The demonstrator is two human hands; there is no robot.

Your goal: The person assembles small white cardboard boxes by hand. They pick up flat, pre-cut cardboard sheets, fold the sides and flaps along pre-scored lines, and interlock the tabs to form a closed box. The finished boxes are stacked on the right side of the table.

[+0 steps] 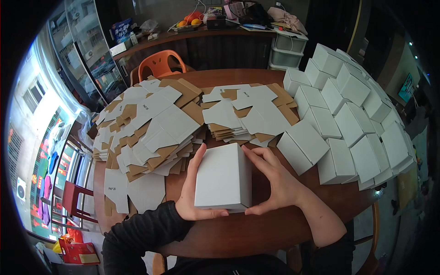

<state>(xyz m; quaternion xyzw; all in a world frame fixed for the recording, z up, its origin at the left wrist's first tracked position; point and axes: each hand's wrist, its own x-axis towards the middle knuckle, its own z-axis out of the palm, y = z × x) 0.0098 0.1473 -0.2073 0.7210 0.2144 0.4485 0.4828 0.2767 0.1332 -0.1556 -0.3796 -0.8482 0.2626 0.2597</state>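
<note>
A folded white cardboard box (223,176) lies on the round brown wooden table (256,229) right in front of me. My left hand (192,192) clasps its left side, thumb along the near edge. My right hand (275,181) presses its right side, fingers reaching to the far corner. Both hands grip the same box.
Flat unfolded white-and-brown box blanks lie in a big pile (146,128) at the left and a smaller pile (243,112) behind the box. Several finished white boxes (348,119) are stacked at the right. An orange chair (161,64) stands beyond the table, with a cluttered counter (206,32) behind it.
</note>
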